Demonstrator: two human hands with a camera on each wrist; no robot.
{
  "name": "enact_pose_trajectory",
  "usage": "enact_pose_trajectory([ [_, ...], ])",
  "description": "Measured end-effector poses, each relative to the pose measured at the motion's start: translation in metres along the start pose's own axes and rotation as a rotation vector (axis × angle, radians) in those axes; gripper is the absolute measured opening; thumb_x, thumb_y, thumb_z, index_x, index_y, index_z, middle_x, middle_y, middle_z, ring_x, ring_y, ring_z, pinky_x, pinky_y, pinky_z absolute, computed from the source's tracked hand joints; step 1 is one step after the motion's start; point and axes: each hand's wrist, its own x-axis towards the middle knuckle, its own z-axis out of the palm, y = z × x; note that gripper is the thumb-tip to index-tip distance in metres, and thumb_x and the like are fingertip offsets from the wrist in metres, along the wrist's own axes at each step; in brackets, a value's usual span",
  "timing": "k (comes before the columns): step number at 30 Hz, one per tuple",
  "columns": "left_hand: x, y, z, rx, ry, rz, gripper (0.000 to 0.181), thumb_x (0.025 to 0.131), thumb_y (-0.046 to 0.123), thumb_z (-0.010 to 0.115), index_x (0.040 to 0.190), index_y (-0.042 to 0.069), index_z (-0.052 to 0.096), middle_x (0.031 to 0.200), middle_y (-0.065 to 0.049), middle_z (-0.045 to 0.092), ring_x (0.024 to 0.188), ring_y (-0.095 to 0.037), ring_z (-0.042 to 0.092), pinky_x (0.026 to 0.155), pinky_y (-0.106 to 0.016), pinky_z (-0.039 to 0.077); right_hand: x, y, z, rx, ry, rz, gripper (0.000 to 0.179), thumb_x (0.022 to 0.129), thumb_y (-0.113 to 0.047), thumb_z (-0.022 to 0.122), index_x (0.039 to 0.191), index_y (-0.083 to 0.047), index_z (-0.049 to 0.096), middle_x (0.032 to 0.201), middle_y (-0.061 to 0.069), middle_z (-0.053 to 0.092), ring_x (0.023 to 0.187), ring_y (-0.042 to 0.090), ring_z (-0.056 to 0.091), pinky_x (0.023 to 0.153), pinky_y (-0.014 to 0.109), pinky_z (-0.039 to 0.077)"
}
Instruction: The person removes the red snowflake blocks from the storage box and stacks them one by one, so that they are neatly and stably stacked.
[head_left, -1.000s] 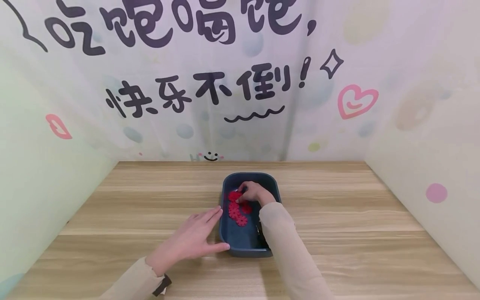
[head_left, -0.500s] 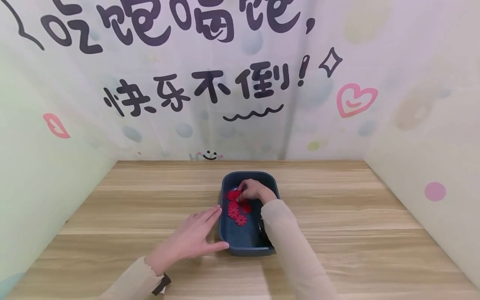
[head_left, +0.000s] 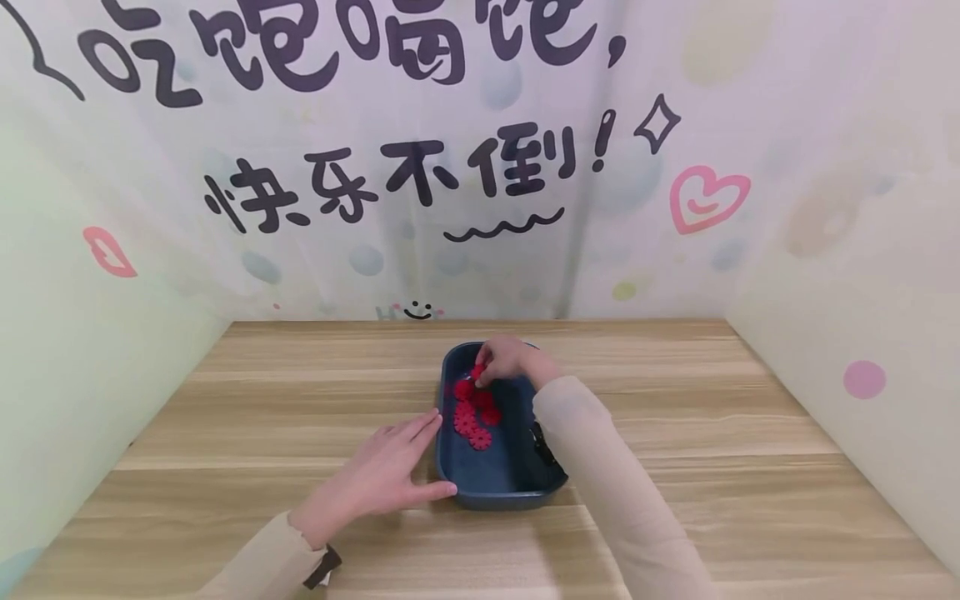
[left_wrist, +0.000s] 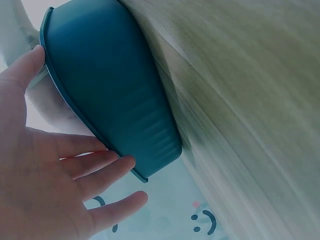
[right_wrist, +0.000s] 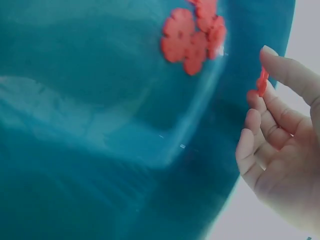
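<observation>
A dark blue bin (head_left: 501, 502) stands on the wooden table, with several red notched building discs (head_left: 480, 438) lying flat along its left side. Near the bin's far end, my right hand (head_left: 506, 360) pinches one red building disc (right_wrist: 262, 81) between thumb and forefinger. The right wrist view shows that disc edge-on, raised above the bin floor, with the other fingers loosely curled below it. My left hand (head_left: 378, 471) is spread along the bin's left side. Its thumb and fingertips touch the rim, and in the left wrist view the fingers (left_wrist: 107, 177) are nearly straight.
The wooden table (head_left: 300, 375) extends around the bin on both sides. A white printed curtain (head_left: 337, 275) with dark lettering hangs behind it, and pale panels close off left and right. The right sleeve (head_left: 600, 458) crosses over the bin's right edge.
My right hand has lifted up and away from the pile, toward the bin's far rim, with a red building disc in its pinch. The left hand stays at the rim.
</observation>
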Motion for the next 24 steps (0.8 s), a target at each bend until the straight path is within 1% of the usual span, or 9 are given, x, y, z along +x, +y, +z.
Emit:
enact_pose_trajectory([
  [3,0.000,0.000,-0.001,0.000,0.001,0.003,0.090,0.074,0.069,0.044,0.133,0.001,0.037,0.136,-0.012,0.035,0.120,-0.026,0.036,0.091,-0.049,0.033,-0.003,-0.005,-0.008,-0.019,-0.008,-0.039,0.030,0.075,-0.020,0.070,0.098,-0.007,0.057,0.088,0.003,0.055,0.081,0.018,0.050,0.073,0.029,0.042],
  [5,0.000,0.000,-0.001,0.000,-0.001,0.001,0.090,0.074,0.068,0.045,0.133,0.001,0.037,0.136,-0.011,0.035,0.120,-0.026,0.036,0.091,-0.049,0.033,-0.005,-0.008,-0.013,-0.045,-0.009,-0.080,0.029,0.075,-0.019,0.070,0.098,-0.007,0.057,0.089,0.003,0.056,0.082,0.018,0.050,0.074,0.029,0.042],
  [9,0.000,0.000,0.000,0.003,-0.007,-0.005,0.090,0.074,0.069,0.044,0.134,0.002,0.036,0.136,-0.011,0.034,0.120,-0.026,0.036,0.091,-0.048,0.033,-0.010,-0.011,-0.022,-0.073,0.008,-0.148,0.026,0.075,-0.017,0.070,0.096,-0.006,0.059,0.088,0.004,0.058,0.082,0.018,0.051,0.075,0.028,0.042],
  [12,0.000,0.000,0.000,0.007,-0.008,-0.004,0.091,0.074,0.070,0.043,0.134,0.002,0.036,0.137,-0.010,0.034,0.120,-0.026,0.036,0.091,-0.048,0.033,-0.015,-0.010,-0.028,-0.070,0.019,-0.178,0.025,0.075,-0.016,0.070,0.095,-0.005,0.059,0.089,0.004,0.059,0.083,0.018,0.051,0.076,0.029,0.042],
  [20,0.000,0.000,0.000,0.005,-0.013,-0.006,0.091,0.074,0.070,0.043,0.134,0.002,0.036,0.137,-0.011,0.033,0.121,-0.026,0.035,0.091,-0.049,0.032,-0.029,0.007,-0.036,-0.040,0.060,-0.272,0.027,0.073,-0.014,0.071,0.094,-0.004,0.058,0.089,0.003,0.059,0.085,0.019,0.051,0.077,0.032,0.041],
  [24,0.000,0.000,0.000,0.011,-0.010,-0.008,0.091,0.074,0.070,0.044,0.134,0.002,0.036,0.137,-0.011,0.033,0.121,-0.026,0.035,0.091,-0.049,0.032,-0.034,0.019,-0.037,-0.048,0.092,-0.314,0.027,0.073,-0.015,0.072,0.094,-0.005,0.058,0.089,0.003,0.058,0.084,0.020,0.051,0.074,0.032,0.041],
])
